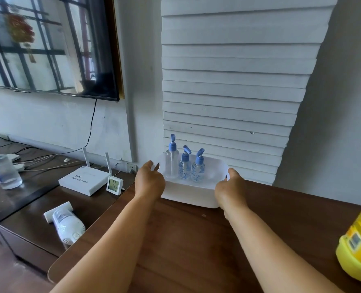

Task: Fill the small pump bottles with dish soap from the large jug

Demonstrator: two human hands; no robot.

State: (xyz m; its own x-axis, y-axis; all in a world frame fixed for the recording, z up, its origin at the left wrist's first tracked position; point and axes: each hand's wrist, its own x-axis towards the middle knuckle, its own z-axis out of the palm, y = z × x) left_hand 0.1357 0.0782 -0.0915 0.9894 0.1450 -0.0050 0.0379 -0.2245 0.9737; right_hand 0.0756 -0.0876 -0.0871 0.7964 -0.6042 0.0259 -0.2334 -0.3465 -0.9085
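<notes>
Three clear pump bottles with blue pumps stand upright in a white tray (188,195) at the far edge of the brown table: a tall one (172,163) on the left, a shorter one (184,167) in the middle, another short one (198,169) on the right. My left hand (151,179) grips the tray's left rim. My right hand (230,188) grips its right rim. The large yellow jug (359,246) stands at the right edge of view, partly cut off.
A stack of white foam boards (234,81) leans against the wall right behind the tray. On the lower cabinet to the left sit a white router (84,180), a small thermometer display (114,185), a white camera lying down (66,223) and a clear water bottle (4,171).
</notes>
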